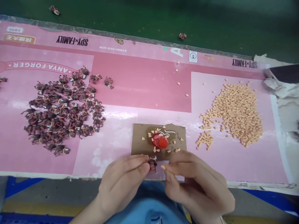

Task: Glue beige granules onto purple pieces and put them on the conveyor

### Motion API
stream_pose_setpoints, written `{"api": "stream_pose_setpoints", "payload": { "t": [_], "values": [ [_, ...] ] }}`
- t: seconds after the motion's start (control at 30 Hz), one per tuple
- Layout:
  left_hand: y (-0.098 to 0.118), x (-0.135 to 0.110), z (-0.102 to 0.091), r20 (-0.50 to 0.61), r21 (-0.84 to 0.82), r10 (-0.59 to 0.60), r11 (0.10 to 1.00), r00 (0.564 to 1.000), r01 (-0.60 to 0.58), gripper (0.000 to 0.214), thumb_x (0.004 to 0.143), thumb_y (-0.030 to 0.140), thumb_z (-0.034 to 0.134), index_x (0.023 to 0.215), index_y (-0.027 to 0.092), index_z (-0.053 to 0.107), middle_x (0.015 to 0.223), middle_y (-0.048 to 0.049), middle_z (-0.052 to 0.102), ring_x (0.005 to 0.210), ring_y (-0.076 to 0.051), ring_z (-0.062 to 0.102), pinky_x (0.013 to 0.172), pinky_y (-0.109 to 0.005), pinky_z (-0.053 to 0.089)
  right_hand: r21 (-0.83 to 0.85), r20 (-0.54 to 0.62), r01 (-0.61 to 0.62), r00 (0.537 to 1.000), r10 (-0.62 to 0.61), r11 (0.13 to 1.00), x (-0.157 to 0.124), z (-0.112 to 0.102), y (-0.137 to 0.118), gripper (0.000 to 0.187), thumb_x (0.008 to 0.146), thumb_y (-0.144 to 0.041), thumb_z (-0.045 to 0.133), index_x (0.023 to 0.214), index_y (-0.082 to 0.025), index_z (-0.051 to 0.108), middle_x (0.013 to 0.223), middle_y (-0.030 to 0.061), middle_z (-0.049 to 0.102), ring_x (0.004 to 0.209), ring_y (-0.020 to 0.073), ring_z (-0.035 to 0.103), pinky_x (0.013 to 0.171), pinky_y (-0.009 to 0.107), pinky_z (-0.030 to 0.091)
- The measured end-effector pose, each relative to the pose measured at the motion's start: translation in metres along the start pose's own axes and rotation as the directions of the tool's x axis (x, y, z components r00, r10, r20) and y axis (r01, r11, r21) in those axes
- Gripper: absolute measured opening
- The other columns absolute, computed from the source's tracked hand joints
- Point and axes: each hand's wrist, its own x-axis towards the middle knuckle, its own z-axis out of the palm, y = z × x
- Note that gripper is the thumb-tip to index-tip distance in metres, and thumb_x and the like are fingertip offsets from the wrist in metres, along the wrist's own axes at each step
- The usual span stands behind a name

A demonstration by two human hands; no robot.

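Between the thumb and fingers of my left hand (pixel 126 175) is a small dark brown figurine (pixel 153 165), partly covered by the fingertips. Close to its right side, my right hand (pixel 196 182) pinches a tiny tan piece (pixel 163 167); a small gap separates the two. Just beyond the hands lies a brown cardboard piece (pixel 140 144) with a wet, glossy patch on it. A red cap-like object (pixel 163 143) stands there, with several tan pieces scattered around it.
To the left spreads a pile of brown figurines (pixel 63 112) with yellowish bands. A heap of tan pieces (pixel 238 112) lies to the right. Pink printed sheeting (pixel 140 84) covers the table. Beyond its far edge, a green surface (pixel 140 18) carries a couple of stray figurines.
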Motion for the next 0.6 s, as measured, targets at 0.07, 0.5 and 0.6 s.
{"api": "stream_pose_setpoints", "payload": {
  "t": [0.07,0.5,0.6],
  "values": [
    [0.001,-0.003,0.000,0.016,0.031,0.025,0.999,1.000,-0.026,0.021,0.099,0.010,0.062,0.114,0.020,0.071,0.101,-0.0059,0.084,0.091,-0.018,0.082,0.084,-0.023,0.068,0.024,0.002,-0.006,1.000,0.006,1.000,0.000,0.003,-0.002,0.023,0.081,-0.001,0.063,0.084,-0.024,0.060,0.065,-0.0026,0.067,0.051,0.0115,0.062,0.046,0.022,0.053],
    [0.000,0.001,0.003,0.064,0.147,0.164,0.974,0.984,-0.172,0.020,0.104,0.006,0.050,0.105,0.010,0.069,0.101,-0.0113,0.083,0.105,-0.020,0.079,0.100,-0.028,0.063,-0.426,0.244,0.209,0.963,-0.111,0.880,-0.003,-0.008,-0.018,0.015,0.091,-0.009,0.059,0.098,-0.022,0.062,0.072,0.0004,0.075,0.060,0.0142,0.071,0.061,0.027,0.060],
    [0.003,0.002,0.005,0.050,0.161,0.189,0.968,0.981,-0.195,0.022,0.102,0.003,0.049,0.107,0.008,0.070,0.099,-0.0095,0.084,0.103,-0.017,0.079,0.105,-0.024,0.059,-0.440,0.256,0.237,0.958,-0.132,0.867,-0.001,-0.009,-0.019,0.012,0.092,-0.010,0.059,0.097,-0.021,0.063,0.073,0.0015,0.076,0.060,0.0150,0.071,0.060,0.028,0.060]
  ]
}}
